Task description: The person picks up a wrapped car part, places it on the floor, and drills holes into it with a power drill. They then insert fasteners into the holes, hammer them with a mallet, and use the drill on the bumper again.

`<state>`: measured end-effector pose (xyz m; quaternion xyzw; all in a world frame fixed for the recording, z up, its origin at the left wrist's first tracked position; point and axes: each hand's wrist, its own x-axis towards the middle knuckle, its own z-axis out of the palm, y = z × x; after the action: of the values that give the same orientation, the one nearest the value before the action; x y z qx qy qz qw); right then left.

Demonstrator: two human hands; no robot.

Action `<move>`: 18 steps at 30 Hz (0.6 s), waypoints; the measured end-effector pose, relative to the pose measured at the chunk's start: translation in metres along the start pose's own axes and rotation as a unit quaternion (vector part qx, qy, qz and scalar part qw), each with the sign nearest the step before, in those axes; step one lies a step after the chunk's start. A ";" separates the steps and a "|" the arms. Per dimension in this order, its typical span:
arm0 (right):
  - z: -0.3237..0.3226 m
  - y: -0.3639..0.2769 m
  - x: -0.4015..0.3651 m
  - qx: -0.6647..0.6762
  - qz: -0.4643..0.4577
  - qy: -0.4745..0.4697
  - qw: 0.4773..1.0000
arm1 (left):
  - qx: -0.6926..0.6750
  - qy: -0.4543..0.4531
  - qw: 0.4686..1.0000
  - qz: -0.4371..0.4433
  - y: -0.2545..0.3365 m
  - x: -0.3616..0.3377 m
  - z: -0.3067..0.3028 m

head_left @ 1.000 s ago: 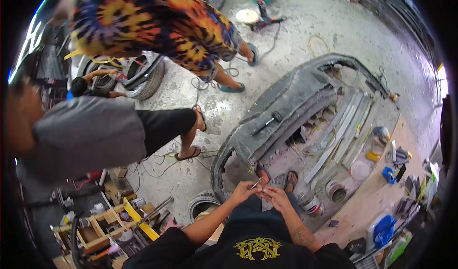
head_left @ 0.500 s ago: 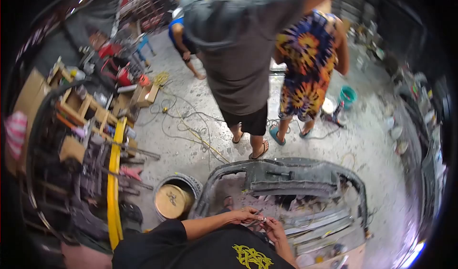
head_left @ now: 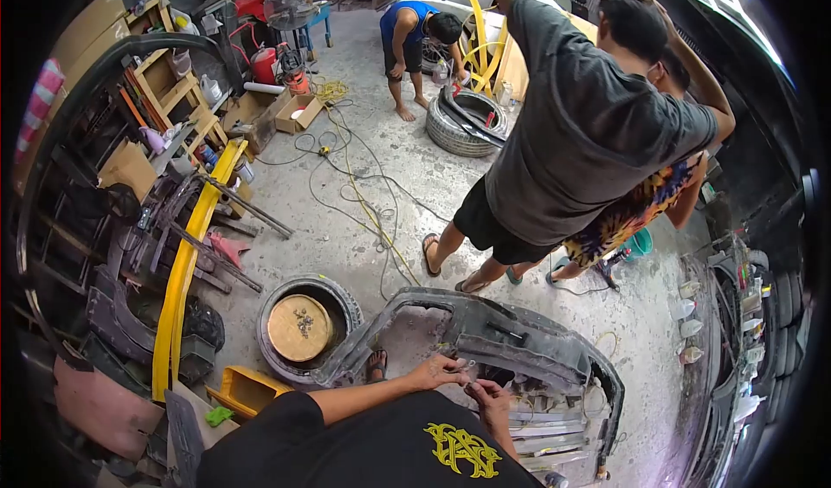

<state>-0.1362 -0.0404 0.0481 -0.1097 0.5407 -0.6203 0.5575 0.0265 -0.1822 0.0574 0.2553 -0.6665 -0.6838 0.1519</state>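
Observation:
My left hand (head_left: 439, 372) and my right hand (head_left: 492, 402) are close together in front of my body, fingertips pinched. Something small and light is between them, too small to make out. Just beyond and below them lies a dark grey car bumper (head_left: 528, 349), its curved frame reaching to both sides. Left of the hands, a tyre (head_left: 351, 308) lies flat on the floor. A round tan lid (head_left: 286, 322) sits inside its ring, with a heap of small dark pieces (head_left: 303, 321) on top.
A person in a grey shirt (head_left: 589, 133) stands ahead, beside one in tie-dye (head_left: 658, 198). Another in blue (head_left: 407, 29) bends over a far tyre (head_left: 454, 143). Cables (head_left: 385, 185) cross the floor. Yellow strips (head_left: 192, 271) and wooden shelving (head_left: 173, 81) stand left.
The view has swung up and left, bringing the far tyre into sight. The grey-shirted person appears further right. My hands remain pinched close together.

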 end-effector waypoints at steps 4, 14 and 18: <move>0.044 0.030 0.009 -0.069 -0.025 0.009 0.997 | -0.031 -0.022 0.999 -0.004 -0.015 -0.018 -0.050; 0.099 0.022 0.010 -0.200 -0.055 0.051 0.977 | -0.041 -0.121 0.985 -0.120 -0.024 -0.017 -0.102; 0.133 0.010 0.008 -0.265 -0.082 0.030 0.960 | -0.125 -0.130 0.970 -0.163 -0.056 -0.018 -0.107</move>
<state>-0.0348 -0.1180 0.0880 -0.2788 0.6912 -0.5017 0.4391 0.1077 -0.2579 0.0069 0.2483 -0.5392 -0.8045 -0.0193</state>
